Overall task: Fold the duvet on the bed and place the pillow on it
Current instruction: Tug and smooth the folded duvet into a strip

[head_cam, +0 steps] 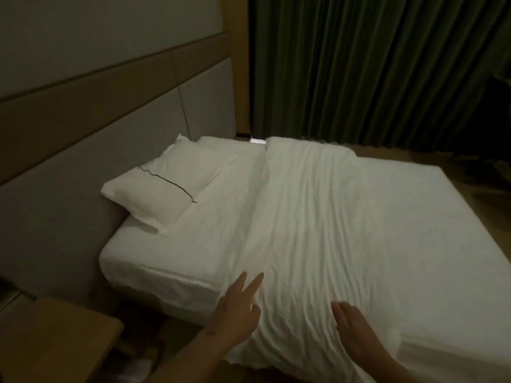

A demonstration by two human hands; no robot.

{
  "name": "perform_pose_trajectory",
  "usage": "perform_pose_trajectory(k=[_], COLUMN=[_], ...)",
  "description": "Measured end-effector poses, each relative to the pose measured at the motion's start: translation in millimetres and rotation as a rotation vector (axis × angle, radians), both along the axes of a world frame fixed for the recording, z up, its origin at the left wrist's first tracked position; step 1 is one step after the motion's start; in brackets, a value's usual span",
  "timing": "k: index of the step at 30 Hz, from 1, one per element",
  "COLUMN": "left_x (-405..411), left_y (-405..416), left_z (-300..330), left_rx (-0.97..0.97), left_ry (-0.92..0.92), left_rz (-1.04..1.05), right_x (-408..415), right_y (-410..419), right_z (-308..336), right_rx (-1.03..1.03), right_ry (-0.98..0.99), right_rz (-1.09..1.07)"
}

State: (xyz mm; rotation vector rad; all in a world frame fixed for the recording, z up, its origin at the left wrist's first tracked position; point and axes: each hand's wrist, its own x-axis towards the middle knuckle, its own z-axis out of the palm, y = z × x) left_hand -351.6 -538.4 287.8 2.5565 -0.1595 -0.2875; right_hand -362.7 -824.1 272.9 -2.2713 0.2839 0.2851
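White duvet (pixel 309 217) lay folded into strip across bed (pixel 431 217); left hand (pixel 237 308), right hand (pixel 354 324) apart, flat, empty, probably smoothing; pillow (pixel 157 189) beyond duvet, near headboard (pixel 69 167).

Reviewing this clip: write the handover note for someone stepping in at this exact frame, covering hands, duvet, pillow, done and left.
Left hand: open, fingers spread, at the duvet's near left edge, gripping nothing.
Right hand: open, flat over the duvet near its front edge.
Duvet: lies as a long wrinkled strip across the bed, near end hanging over the side.
Pillow: by the headboard, off the duvet.
Done: apparently a lengthwise fold.
Left: fold the strip shorter, set pillow on top.
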Motion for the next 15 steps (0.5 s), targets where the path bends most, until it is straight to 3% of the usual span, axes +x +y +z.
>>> perform_pose_trajectory(k=[3, 6, 11, 15], left_x=[-43, -57, -58, -57], left_y=[48, 75, 79, 75], left_z=[-8, -25, -67, -112], left_rx=[0.006, -0.021, -0.241, -0.299], left_ry=[-0.021, 0.035, 0.139, 0.217], left_rz=[-0.094, -0.092, 0.137, 0.33], right_x=[-37, -70, -80, -68], right_y=[5, 27, 62, 61], right_z=[-41, -31, -20, -61], right_rx=[-0.088, -0.104, -0.074, -0.055], right_ry=[0.095, 0.23, 0.248, 0.317], right_rz=[-0.049, -0.031, -0.067, -0.097])
